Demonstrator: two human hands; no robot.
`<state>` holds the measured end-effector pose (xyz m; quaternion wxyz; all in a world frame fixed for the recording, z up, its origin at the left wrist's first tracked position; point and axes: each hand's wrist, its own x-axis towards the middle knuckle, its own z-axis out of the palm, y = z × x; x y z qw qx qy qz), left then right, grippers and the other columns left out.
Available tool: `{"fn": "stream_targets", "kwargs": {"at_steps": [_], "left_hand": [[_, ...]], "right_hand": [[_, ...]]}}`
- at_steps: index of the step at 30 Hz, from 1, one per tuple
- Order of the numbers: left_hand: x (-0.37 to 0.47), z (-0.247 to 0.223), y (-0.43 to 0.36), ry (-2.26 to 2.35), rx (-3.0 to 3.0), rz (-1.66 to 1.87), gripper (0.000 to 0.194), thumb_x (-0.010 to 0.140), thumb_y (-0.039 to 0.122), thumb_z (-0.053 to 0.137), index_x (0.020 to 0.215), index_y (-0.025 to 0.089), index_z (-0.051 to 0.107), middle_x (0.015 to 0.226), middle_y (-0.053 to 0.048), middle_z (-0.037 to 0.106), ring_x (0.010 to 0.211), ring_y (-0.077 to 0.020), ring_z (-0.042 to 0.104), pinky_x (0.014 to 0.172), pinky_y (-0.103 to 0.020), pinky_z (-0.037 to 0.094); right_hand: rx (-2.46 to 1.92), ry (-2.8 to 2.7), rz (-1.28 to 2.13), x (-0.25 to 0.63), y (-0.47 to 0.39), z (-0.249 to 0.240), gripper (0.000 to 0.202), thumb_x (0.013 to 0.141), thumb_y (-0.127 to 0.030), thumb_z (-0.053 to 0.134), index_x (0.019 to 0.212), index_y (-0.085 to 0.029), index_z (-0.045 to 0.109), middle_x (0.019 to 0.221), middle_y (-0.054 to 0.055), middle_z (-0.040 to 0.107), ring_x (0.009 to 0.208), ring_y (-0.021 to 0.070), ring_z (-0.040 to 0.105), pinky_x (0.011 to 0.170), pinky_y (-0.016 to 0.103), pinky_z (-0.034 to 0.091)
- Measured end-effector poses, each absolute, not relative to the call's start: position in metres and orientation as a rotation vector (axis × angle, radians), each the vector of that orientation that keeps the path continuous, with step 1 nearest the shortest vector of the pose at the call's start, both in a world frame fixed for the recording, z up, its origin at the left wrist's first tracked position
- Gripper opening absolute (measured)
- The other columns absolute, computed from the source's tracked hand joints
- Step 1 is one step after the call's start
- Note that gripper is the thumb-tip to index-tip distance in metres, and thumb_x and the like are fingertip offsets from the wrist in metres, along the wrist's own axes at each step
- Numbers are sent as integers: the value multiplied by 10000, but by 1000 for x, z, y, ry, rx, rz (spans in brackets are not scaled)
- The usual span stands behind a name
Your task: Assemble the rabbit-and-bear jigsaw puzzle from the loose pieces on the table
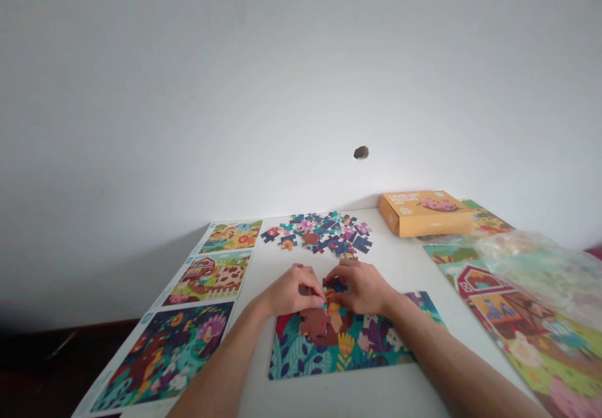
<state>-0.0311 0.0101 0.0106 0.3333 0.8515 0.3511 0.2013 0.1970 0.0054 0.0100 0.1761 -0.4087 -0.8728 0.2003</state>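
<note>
Dark blue shows between the fingers of the right hand (361,286), where a puzzle piece (337,285) sits at the far edge of a joined puzzle section (345,344). The index finger and thumb pinch that piece from opposite sides, probably to steer its edges, while the other fingers curl in. The left hand (301,289) comes in from the left, thumb and index fingertips brought together above the brown bear part of the section; whether they grip anything, I cannot tell. They may be steadying the join there.

The section lies flat on the near side of the white table (268,271), partly under the right forearm, an easy spot for both hands to reach. Beyond the hands, loose pieces (329,227) are heaped at the far side, perhaps so they stay within reach without crowding the forearms. A picture sheet (226,277) lies face up at the left, its near panel showing colours like the section's, which makes it handy to glance at. At the far right an orange box (435,225) rests near the wall (188,92); nearer, crumpled clear plastic (531,255) covers part of a large farm picture (522,318), likely just set aside.
</note>
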Motion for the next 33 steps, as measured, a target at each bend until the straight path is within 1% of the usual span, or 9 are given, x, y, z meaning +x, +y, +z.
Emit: {"fn": "stream_targets", "kwargs": {"at_steps": [3, 7, 10, 13, 17, 19, 25, 29, 33], "left_hand": [[-32, 10, 11, 860, 2245, 560, 177, 795, 310, 686, 692, 181, 747, 648, -39, 686, 692, -150, 574, 768, -281, 420], [-35, 6, 14, 746, 2281, 637, 397, 879, 351, 555, 548, 154, 650, 539, -39, 588, 589, -133, 511, 688, -282, 402], [-37, 4, 15, 798, 2264, 708, 445, 897, 350, 510, 512, 149, 606, 522, -36, 535, 584, -134, 500, 653, -276, 391], [-37, 5, 15, 880, 2230, 745, 445, 893, 342, 507, 505, 147, 602, 511, -28, 505, 585, -134, 491, 612, -264, 376], [-36, 5, 14, 921, 2209, 734, 372, 886, 322, 521, 604, 142, 685, 520, -23, 529, 595, -132, 512, 616, -258, 382], [-35, 4, 14, 918, 2214, 721, 360, 887, 308, 523, 616, 144, 694, 522, -21, 532, 604, -133, 522, 626, -260, 384], [-36, 1, 16, 910, 2246, 703, 387, 888, 320, 521, 563, 150, 645, 514, -14, 504, 590, -126, 495, 617, -261, 372], [-37, -2, 16, 914, 2227, 699, 391, 882, 316, 530, 542, 147, 626, 529, -19, 517, 594, -124, 499, 600, -255, 367], [-40, -6, 18, 947, 2127, 737, 375, 893, 326, 522, 601, 137, 660, 593, -28, 568, 607, -120, 521, 576, -244, 365]], "right_hand": [[-1158, -2474, 568, 197, 5, 11, 292, 778, -388, 684, 1052, -287, 688, 946, 25, 650, 876, 186, 616, 734, 261, 413], [-1102, -2468, 545, 197, 2, 15, 249, 780, -286, 656, 1026, -277, 695, 937, 22, 655, 869, 182, 617, 739, 257, 419], [-994, -2486, 551, 196, -1, 19, 211, 809, -281, 627, 1005, -260, 701, 897, 25, 655, 831, 172, 613, 725, 251, 417], [-861, -2551, 599, 193, -6, 21, 244, 811, -339, 649, 1041, -273, 701, 920, 19, 650, 805, 158, 607, 712, 243, 408], [-778, -2657, 637, 190, -10, 20, 368, 807, -472, 669, 1159, -365, 665, 959, -1, 617, 777, 138, 589, 674, 237, 384], [-768, -2678, 637, 189, -10, 18, 372, 811, -500, 662, 1168, -395, 660, 970, -1, 592, 773, 132, 575, 672, 236, 385], [-670, -2629, 645, 187, -8, 13, 294, 817, -357, 675, 1110, -349, 702, 1123, 38, 540, 962, 174, 545, 843, 276, 433], [-636, -2620, 597, 187, -8, 14, 234, 817, -270, 657, 1039, -286, 727, 1134, 65, 553, 1001, 203, 513, 871, 312, 432], [-610, -2627, 595, 185, -9, 17, 312, 807, -360, 689, 1106, -271, 700, 1154, 77, 572, 986, 214, 500, 866, 332, 422]]}}
